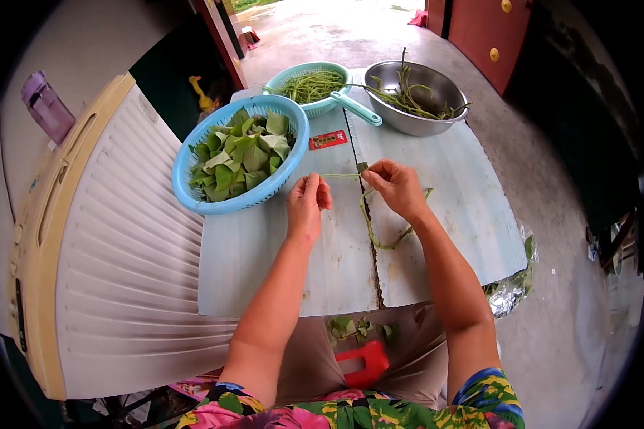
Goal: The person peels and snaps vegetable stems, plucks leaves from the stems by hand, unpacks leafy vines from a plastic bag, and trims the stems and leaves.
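A thin green leaf stem (342,175) stretches between my two hands above the table. My left hand (308,204) pinches one end of it between thumb and fingers. At the other end my right hand (397,187) is closed in a pinch, a small bit of dark green leaf (362,167) at its fingertips. Below the right hand a longer curved green vine (371,227) hangs or lies over the tabletop; whether the hand holds it is hidden. Left of my left hand stands a blue plastic basket (302,147) full of green leaves (240,154).
A teal colander (320,107) with a handle holds thin green stems. Beside it a steel bowl (433,127) contains thicker stems. A red packet (328,140) lies on the pale table (279,279). A red stool (365,365) and fallen leaves (343,327) are below. A purple bottle (49,107) stands left.
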Motion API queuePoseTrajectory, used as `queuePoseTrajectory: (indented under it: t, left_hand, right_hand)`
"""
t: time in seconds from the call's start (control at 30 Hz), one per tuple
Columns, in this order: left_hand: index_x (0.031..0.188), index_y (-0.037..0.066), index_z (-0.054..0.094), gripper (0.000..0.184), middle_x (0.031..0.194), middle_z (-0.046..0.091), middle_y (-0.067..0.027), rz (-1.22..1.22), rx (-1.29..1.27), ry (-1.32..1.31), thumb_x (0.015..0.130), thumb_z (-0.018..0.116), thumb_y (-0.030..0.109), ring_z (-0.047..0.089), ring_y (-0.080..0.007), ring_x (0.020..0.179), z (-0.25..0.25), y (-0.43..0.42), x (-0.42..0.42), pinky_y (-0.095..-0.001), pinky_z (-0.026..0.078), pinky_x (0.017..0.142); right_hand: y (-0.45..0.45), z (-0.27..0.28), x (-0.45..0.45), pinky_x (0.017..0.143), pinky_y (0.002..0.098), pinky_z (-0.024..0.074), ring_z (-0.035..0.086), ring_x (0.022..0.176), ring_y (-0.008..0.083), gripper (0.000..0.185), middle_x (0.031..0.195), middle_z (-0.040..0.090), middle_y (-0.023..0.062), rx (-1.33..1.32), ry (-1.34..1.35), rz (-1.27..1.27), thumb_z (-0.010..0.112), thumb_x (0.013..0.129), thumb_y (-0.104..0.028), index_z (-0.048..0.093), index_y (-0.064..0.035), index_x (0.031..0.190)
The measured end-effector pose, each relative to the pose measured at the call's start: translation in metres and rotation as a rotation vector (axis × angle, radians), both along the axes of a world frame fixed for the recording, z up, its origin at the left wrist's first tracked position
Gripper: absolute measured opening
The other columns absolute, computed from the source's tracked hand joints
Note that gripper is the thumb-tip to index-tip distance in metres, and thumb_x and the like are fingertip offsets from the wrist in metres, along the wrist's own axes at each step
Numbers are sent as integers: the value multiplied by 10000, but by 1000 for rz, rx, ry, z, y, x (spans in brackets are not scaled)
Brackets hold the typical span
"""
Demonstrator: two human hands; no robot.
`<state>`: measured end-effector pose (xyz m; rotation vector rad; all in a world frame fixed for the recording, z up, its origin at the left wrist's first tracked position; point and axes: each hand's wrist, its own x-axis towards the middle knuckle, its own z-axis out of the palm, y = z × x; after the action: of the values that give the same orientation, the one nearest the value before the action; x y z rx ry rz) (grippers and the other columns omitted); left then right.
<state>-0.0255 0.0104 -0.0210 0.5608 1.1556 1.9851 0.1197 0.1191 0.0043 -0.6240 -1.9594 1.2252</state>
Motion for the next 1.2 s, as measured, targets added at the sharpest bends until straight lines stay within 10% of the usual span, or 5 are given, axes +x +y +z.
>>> queuePoseTrajectory:
  t: [0.33, 1.2]
  left_hand:
    - [767, 65, 508, 209, 653, 527, -13, 11, -93, 68, 858, 502, 253, 482, -91, 510, -1, 1, 1, -228, 390, 449]
    - [824, 26, 542, 221, 654, 526, -11, -52, -159, 216, 871, 481, 232, 466, -54, 521, -3, 5, 8, -194, 387, 449]
  right_hand:
    - [14, 6, 4, 492, 187, 374, 456, 535, 61, 173, 639, 537, 4, -324, 404, -157, 615, 784, -179, 568, -16, 753]
    - [104, 88, -168, 460, 238, 436, 532, 552, 110, 192, 777, 603, 59, -548, 327, -189, 562, 817, -205, 568, -21, 875]
